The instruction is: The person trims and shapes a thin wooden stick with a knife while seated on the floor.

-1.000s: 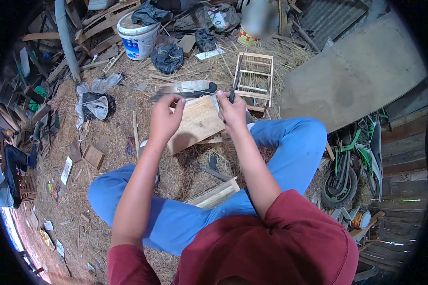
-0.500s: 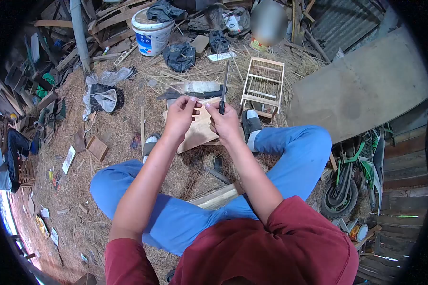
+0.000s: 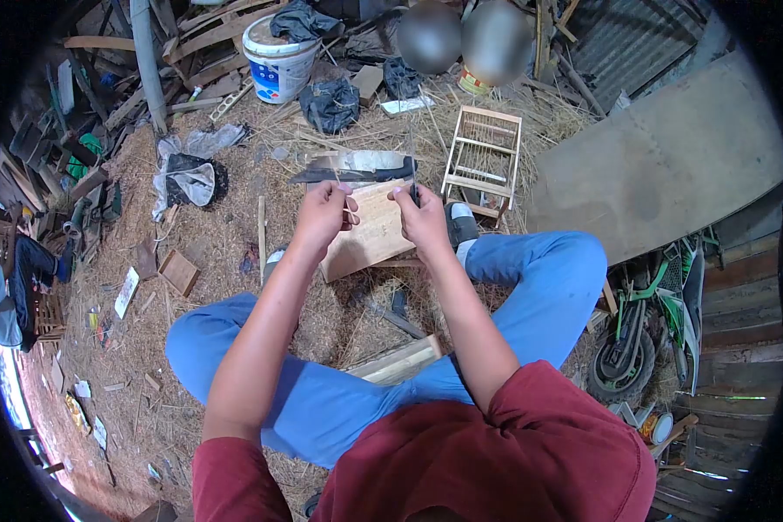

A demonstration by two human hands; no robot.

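A thin light stick (image 3: pixel 351 207) shows at the fingers of my left hand (image 3: pixel 324 214), which are pinched closed round it. My right hand (image 3: pixel 419 214) is closed on the dark handle of a knife (image 3: pixel 414 190), its narrow blade pointing up and away. Both hands are held apart, above a pale wooden block (image 3: pixel 370 228). Just beyond them a large dark-handled blade (image 3: pixel 348 174) lies by a whitish piece. To the right of my right hand stands a small wooden frame with thin bars (image 3: pixel 483 157).
A white bucket (image 3: pixel 278 61) and black plastic bags (image 3: pixel 330 104) are at the back. A large flat board (image 3: pixel 661 157) leans at the right, above a green motorbike (image 3: pixel 648 304). A wooden beam (image 3: pixel 400 361) lies near my legs. Straw covers the ground.
The view has shifted, moving the scene slightly right and down. My right hand has turned the knife, and my left hand has closed from a looser pose round the thin stick.
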